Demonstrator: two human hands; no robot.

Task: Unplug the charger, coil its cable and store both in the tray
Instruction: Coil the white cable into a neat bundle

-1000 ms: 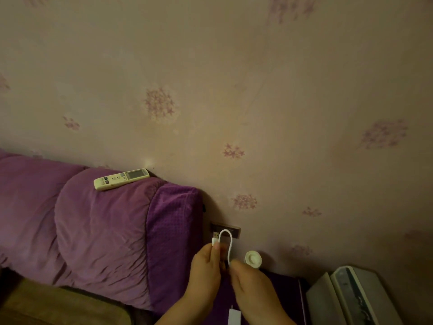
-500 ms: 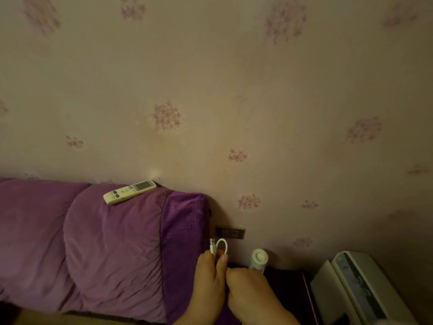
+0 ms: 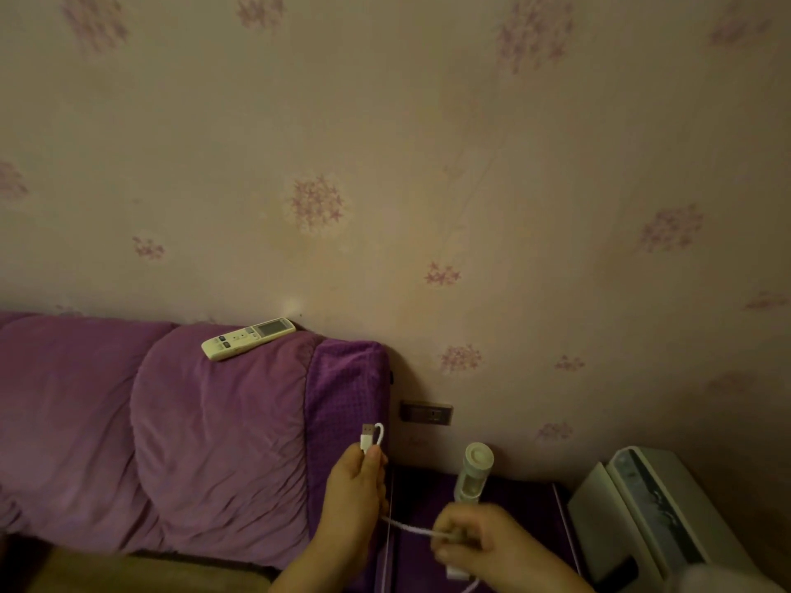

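Observation:
My left hand (image 3: 353, 490) pinches the white cable (image 3: 379, 434) just below its USB plug (image 3: 367, 438), which sticks up above my fingers with a small loop beside it. The cable runs from under that hand to my right hand (image 3: 483, 545), which is closed on it lower right; this hand is blurred. A white block, possibly the charger (image 3: 456, 572), shows under my right hand. The dark wall socket (image 3: 426, 413) above has nothing plugged in. No tray is clearly visible.
A purple padded headboard (image 3: 214, 430) fills the left, with a pale remote control (image 3: 248, 338) on top. A pale green bottle (image 3: 473, 472) stands on the dark purple bedside surface (image 3: 526, 502). A white appliance (image 3: 650, 515) sits at the right.
My hands have drawn apart: the right one moved down and right, pulling the cable taut between them. The loop above my left hand shrank. The view tilted down.

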